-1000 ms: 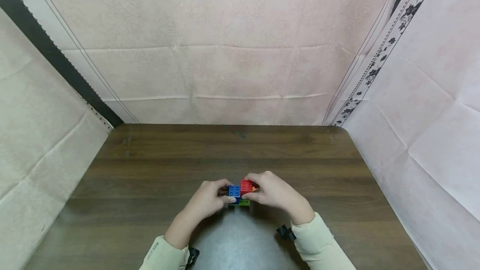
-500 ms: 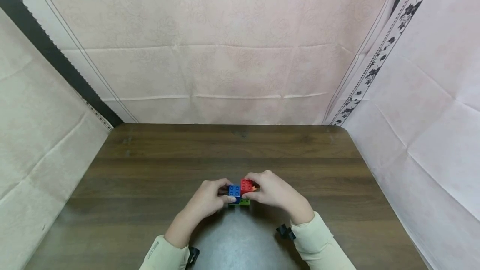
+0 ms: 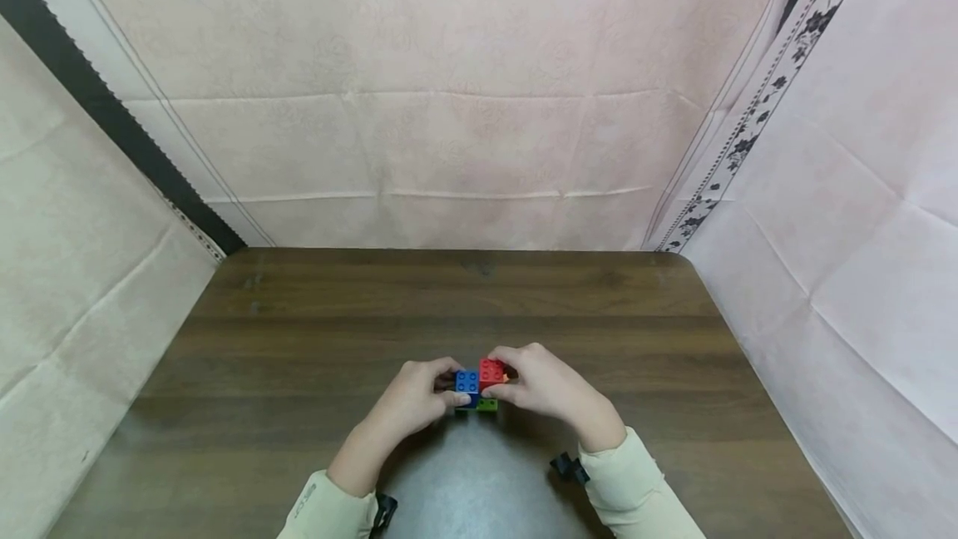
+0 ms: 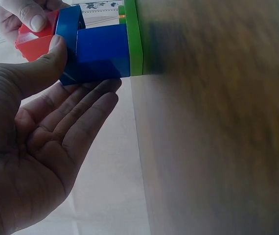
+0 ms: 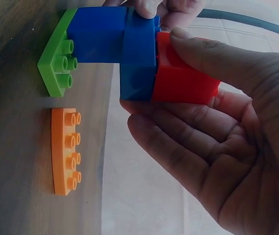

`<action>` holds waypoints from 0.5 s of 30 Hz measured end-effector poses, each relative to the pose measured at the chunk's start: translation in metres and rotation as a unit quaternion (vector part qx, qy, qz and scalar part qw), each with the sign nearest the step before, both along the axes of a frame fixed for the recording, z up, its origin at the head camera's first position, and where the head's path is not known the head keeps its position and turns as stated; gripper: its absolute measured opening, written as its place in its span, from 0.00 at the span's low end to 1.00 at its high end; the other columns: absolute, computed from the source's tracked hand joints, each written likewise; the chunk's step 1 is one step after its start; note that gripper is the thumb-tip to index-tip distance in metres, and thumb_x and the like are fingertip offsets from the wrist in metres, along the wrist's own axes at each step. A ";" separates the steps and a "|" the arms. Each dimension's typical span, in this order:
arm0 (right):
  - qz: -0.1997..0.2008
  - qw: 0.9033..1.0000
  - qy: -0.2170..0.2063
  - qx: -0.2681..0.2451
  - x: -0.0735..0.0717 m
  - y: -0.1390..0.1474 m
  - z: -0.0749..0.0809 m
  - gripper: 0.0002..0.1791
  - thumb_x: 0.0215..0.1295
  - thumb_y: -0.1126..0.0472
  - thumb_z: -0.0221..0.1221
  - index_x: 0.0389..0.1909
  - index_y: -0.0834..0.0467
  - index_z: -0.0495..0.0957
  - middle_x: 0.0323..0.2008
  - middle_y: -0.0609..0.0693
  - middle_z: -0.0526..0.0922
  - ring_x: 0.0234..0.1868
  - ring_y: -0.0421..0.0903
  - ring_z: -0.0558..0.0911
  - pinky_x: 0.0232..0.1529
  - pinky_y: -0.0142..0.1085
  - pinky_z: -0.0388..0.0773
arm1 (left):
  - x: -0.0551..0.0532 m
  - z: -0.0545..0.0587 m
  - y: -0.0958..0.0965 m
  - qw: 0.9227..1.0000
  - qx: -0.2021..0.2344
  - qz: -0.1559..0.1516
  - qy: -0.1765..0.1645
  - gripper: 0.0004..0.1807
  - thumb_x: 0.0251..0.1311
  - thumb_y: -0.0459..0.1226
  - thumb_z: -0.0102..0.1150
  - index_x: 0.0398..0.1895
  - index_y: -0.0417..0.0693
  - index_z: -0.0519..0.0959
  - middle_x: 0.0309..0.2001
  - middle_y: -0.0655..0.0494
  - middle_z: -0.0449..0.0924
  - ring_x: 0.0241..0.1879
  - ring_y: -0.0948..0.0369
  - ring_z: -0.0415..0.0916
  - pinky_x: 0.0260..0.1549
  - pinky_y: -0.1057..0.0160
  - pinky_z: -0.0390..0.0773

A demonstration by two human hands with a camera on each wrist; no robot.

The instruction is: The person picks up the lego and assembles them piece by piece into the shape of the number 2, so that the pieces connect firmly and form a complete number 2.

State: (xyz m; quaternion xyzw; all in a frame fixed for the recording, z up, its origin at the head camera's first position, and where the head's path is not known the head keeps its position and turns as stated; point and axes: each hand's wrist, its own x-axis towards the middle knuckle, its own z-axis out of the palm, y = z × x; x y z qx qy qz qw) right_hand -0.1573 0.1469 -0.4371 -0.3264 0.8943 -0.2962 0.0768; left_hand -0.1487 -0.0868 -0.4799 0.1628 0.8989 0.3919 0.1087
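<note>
Pinching the upper blue brick (image 3: 467, 379), the left hand (image 3: 412, 396) is probably bracing it against tipping, since its right end is overhanging the lower blue brick (image 4: 103, 49) and green plate (image 4: 135, 44). Over that end, the right hand (image 3: 550, 385) is gripping the red brick (image 5: 183, 81), seemingly keeping it seated; the orange plate (image 5: 59, 152) is lying on the counter (image 3: 359, 314) just beside the green plate.

Pale cloth (image 3: 464, 148) hangs behind a wooden table (image 3: 359, 302).

Left hand (image 3: 422, 393) and right hand (image 3: 550, 385) pinch, other fingers (image 5: 169, 146) apparently straight.
</note>
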 end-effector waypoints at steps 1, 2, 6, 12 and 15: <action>0.000 1.000 -0.002 0.001 0.000 0.000 0.000 0.18 0.64 0.54 0.70 0.50 0.57 0.80 0.28 0.42 0.79 0.24 0.41 0.76 0.25 0.31 0.75 | 0.000 0.000 0.000 1.000 -0.001 0.000 0.001 0.13 0.60 0.45 0.71 0.46 0.56 0.82 0.40 0.61 0.85 0.36 0.64 0.78 0.41 0.55 0.81; 0.000 1.000 -0.001 0.003 -0.001 0.000 0.001 0.18 0.63 0.54 0.70 0.50 0.57 0.80 0.28 0.43 0.79 0.24 0.40 0.76 0.26 0.31 0.75 | 0.000 0.000 0.000 1.000 -0.002 0.000 0.002 0.13 0.61 0.45 0.71 0.46 0.56 0.82 0.40 0.61 0.85 0.36 0.64 0.78 0.41 0.55 0.81; -0.001 1.000 -0.004 0.008 -0.001 -0.001 0.002 0.19 0.63 0.53 0.70 0.50 0.57 0.80 0.28 0.42 0.79 0.24 0.37 0.74 0.25 0.30 0.75 | -0.001 0.000 0.000 1.000 -0.003 0.000 0.002 0.13 0.61 0.45 0.71 0.46 0.57 0.82 0.40 0.61 0.85 0.36 0.64 0.78 0.41 0.55 0.81; -0.004 1.000 -0.010 0.011 -0.001 -0.002 0.001 0.18 0.63 0.53 0.70 0.50 0.56 0.80 0.27 0.41 0.78 0.23 0.36 0.73 0.25 0.30 0.74 | -0.001 -0.001 0.000 1.000 -0.002 0.001 -0.003 0.13 0.61 0.45 0.70 0.47 0.57 0.82 0.41 0.61 0.85 0.37 0.64 0.78 0.42 0.56 0.82; -0.004 1.000 -0.007 0.010 -0.001 -0.001 0.000 0.18 0.64 0.53 0.69 0.49 0.56 0.80 0.26 0.40 0.78 0.24 0.37 0.74 0.25 0.30 0.74 | -0.001 -0.001 -0.001 1.000 -0.001 -0.003 -0.003 0.13 0.61 0.45 0.70 0.47 0.57 0.82 0.41 0.61 0.85 0.37 0.64 0.79 0.42 0.55 0.82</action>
